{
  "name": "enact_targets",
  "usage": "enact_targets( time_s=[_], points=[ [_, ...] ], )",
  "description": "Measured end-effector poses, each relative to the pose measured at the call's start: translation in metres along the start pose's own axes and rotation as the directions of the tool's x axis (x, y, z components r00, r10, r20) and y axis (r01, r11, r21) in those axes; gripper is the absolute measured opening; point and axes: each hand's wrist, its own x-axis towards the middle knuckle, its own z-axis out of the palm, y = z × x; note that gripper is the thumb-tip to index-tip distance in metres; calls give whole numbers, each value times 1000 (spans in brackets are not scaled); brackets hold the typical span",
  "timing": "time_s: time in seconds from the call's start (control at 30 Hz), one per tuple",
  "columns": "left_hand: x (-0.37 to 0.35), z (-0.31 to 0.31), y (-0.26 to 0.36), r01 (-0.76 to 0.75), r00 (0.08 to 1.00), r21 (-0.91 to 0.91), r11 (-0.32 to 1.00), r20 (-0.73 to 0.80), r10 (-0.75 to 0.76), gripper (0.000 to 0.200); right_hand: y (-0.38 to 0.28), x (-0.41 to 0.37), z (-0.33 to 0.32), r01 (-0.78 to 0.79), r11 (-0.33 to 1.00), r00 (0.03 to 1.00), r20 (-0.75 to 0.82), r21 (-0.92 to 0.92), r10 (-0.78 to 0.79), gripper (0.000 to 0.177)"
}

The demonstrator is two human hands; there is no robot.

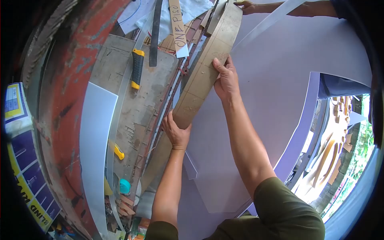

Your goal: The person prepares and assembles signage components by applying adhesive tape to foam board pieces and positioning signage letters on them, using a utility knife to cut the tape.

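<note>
A long, curved tan board [206, 66] with pencil lines and faint handwriting runs from the top of the view down to the left. My left hand [177, 132] grips its lower part, fingers over the left edge. Farther up, my right hand [227, 80] is closed on the right edge, thumb lying on the board's face. Another person's hand [246, 7] touches the far end. Beneath my arms and to the right spreads a large grey-lilac sheet [280, 72].
Left of the board, a worn work surface [146, 104] carries a black-and-yellow-handled tool [137, 70], a yellow cutter [119, 151] and a dark strip [155, 40]. A cardboard piece marked "ONE PISO" [178, 24] lies above. A red metal beam [68, 100] stands at left.
</note>
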Motion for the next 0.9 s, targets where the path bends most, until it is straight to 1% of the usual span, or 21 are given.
enact_targets(
  time_s=[0.17, 0.3, 0.4, 0.5, 0.57, 0.6, 0.7, 0.8, 0.9],
  points=[
    [19, 1, -4, 35, 999, 14, 999, 31, -36, 91, 14, 25, -1, 4, 1000, 1000, 11, -1, -4, 49],
    [22, 12, -10, 32, 999, 17, 999, 12, -33, 90, 14, 27, 1, -2, 1000, 1000, 14, -23, 2, 48],
    [22, 17, -16, 59, 998, 46, 997, 21, -60, 88, 22, 37, -4, -30, 999, 999, 25, 12, 30, 43],
    [36, 27, -27, 70, 997, 92, 993, 18, -72, 86, 42, 62, -7, -74, 997, 997, -7, -1, 74, 44],
    [45, 35, -34, 91, 995, 91, 992, 24, -94, 85, 65, 93, -23, -76, 981, 997, -41, -177, 70, 44],
    [47, 40, -39, 106, 994, 92, 990, 29, -109, 85, 69, 98, -20, -82, 961, 996, -58, -263, 69, 44],
    [52, 57, -51, 137, 989, 85, 987, 40, -141, 85, 78, 107, -21, -96, 849, 990, -141, -520, 25, 44],
    [55, 69, -59, 170, 983, 63, 983, 59, -174, 85, 80, 115, -25, -127, 786, 987, -158, -605, 38, 45],
    [62, 71, -57, 220, 968, 70, 973, 105, -227, 88, 89, 123, -33, -95, 845, 994, -94, -526, 54, 48]
  ],
)
